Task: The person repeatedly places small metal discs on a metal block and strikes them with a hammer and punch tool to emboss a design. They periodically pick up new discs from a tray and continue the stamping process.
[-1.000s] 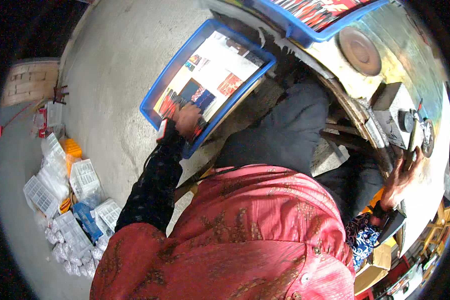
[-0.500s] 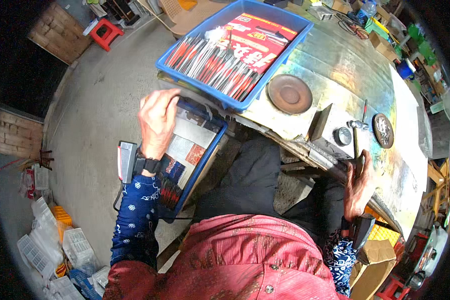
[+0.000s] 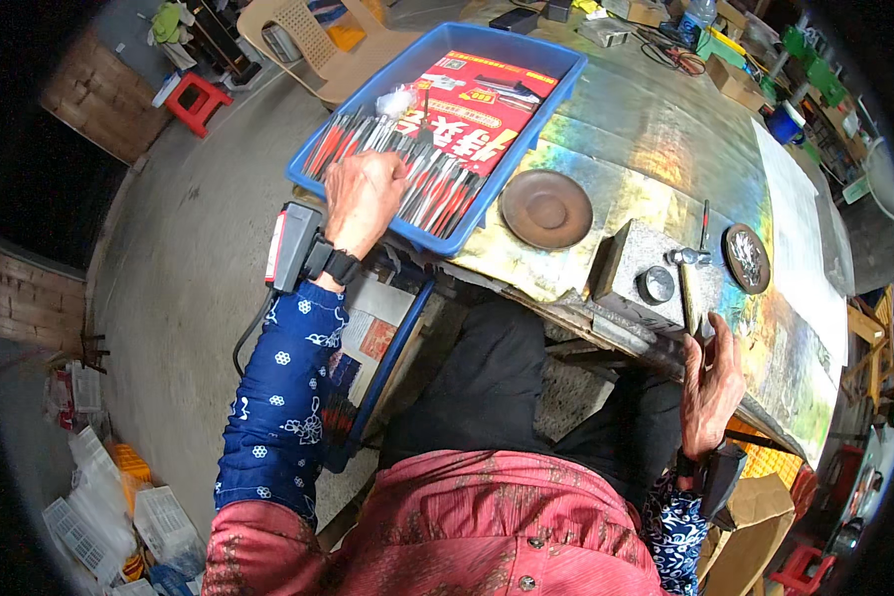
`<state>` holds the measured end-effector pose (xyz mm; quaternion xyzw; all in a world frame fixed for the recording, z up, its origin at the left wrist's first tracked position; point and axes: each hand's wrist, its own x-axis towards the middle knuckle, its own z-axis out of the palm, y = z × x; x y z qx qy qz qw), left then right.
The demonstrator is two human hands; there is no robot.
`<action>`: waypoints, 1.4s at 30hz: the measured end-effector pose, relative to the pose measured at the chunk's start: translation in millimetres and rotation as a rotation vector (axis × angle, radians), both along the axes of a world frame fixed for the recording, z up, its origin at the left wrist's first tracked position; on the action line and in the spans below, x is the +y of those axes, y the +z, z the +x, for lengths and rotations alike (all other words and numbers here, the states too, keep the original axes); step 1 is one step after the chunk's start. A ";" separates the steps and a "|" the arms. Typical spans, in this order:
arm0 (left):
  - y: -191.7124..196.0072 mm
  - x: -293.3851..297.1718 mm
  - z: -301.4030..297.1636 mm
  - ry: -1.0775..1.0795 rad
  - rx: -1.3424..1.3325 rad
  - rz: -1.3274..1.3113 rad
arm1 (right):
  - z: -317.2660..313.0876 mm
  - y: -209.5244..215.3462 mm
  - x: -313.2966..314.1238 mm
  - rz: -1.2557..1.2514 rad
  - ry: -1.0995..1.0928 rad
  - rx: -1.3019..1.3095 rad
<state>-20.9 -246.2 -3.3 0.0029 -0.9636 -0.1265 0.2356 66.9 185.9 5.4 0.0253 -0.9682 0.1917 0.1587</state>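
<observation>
My left hand point(image 3: 363, 202) is over the near side of a blue plastic tray point(image 3: 566, 84), fingers curled down onto a row of slim red, black and silver pieces point(image 3: 427, 191). Its fingertips are hidden, so what they pinch cannot be made out. At the table's near edge, my right hand point(image 3: 713, 389) has thumb and fingers around the handle end of a small hammer point(image 3: 689, 256). The hammer's head rests on a grey metal block point(image 3: 626, 268), beside a short dark round cylinder point(image 3: 656, 285). A red printed packet point(image 3: 487, 104) lies in the tray behind the pieces.
A brown round dish point(image 3: 546, 209) sits between tray and block. Right of the block is a small dark oval dish point(image 3: 746, 258) with silvery bits. Below the tray stands a second blue-rimmed tray point(image 3: 392, 353). A tan chair point(image 3: 318, 45) is beyond; a cardboard box point(image 3: 755, 517) stands low right.
My left hand has moved forward and right, from above the lower tray onto the slim pieces in the upper one. My right hand stays by the hammer handle. The whole view has shifted slightly.
</observation>
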 end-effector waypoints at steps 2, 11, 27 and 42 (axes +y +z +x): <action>-3.2 2.8 -3.8 0.022 0.020 -0.089 | 0.3 2.0 -0.8 -0.006 -0.026 -0.041; -14.9 8.5 -11.3 0.175 -0.025 -0.209 | 1.8 10.7 0.4 -0.051 -0.006 0.000; -13.5 1.4 -8.7 0.181 0.002 -0.160 | -14.7 -6.2 77.0 0.058 -0.219 0.062; 33.2 118.9 27.3 -0.481 -0.143 1.025 | -42.6 -33.4 110.0 0.086 -0.218 -0.076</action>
